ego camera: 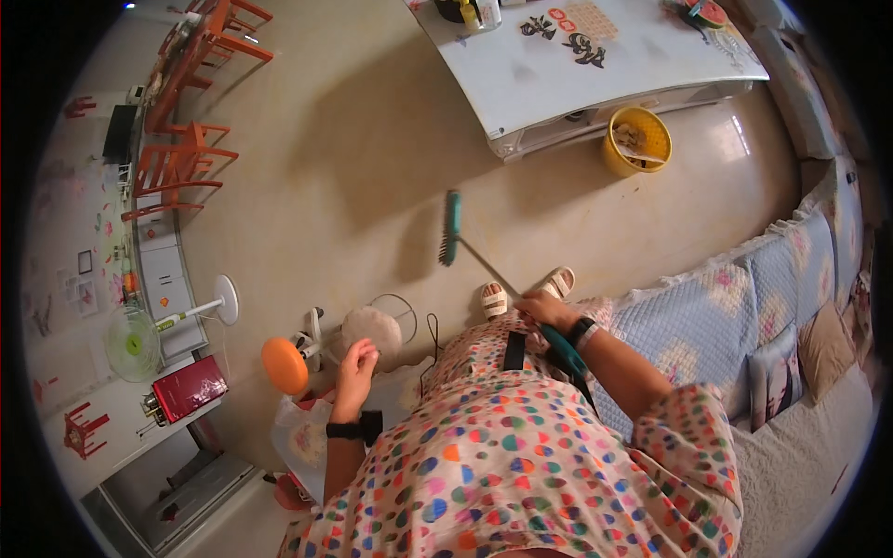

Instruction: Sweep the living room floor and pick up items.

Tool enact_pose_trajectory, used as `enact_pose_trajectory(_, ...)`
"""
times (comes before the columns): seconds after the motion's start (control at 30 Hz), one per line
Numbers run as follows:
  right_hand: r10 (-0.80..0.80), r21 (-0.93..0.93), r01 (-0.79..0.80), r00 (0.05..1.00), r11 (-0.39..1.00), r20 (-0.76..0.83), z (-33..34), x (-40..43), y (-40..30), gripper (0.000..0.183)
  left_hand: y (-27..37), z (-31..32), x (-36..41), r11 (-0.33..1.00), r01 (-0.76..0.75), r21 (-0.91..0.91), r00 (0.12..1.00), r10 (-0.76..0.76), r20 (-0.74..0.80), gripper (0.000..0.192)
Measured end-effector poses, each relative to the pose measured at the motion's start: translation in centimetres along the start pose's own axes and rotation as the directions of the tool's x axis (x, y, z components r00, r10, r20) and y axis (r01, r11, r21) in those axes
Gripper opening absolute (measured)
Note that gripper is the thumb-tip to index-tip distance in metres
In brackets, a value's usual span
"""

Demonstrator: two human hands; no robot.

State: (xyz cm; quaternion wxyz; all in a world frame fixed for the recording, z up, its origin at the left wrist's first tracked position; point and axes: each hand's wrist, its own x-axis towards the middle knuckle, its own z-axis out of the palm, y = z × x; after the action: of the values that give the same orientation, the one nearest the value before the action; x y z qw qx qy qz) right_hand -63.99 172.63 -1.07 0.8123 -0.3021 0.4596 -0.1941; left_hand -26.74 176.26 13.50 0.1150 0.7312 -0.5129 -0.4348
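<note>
My right hand [548, 310] grips the shaft of a long-handled floor brush [453, 227] in front of my waist. The brush has a teal head with dark bristles, a thin metal shaft and a teal grip that runs back under my forearm. Its head is out over the tiled floor ahead of my feet, tilted with the bristles facing left. My left hand [357, 370] is raised at my left side with loosely bent fingers and nothing visible in it. Below that hand is a round stool with a pale fluffy cover [372, 328], and an orange round seat [284, 366] is beside it.
A white coffee table [481, 91] stands ahead, with a yellow wastebasket [612, 157] holding rubbish at its near side. A sofa with blue quilted covers [677, 335] runs along my right. Leftward are a standing fan [132, 343] and reddish wooden chairs [171, 167].
</note>
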Motion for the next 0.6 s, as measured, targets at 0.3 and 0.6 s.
enact_pose_trajectory(0.3,0.094,0.052,-0.084,0.964,0.995,-0.248,-2.1,4.6,6.1,0.017,-5.7,-3.2,-2.3,0.995,0.077,-0.066,0.995,-0.081,-0.062,0.029)
enact_pose_trajectory(0.6,0.292,0.446,0.093,0.634,0.890,-0.716,-13.2,-10.6,8.2,0.003,-1.9,-2.6,4.5,0.997,-0.072,-0.016,0.993,0.073,0.092,0.031)
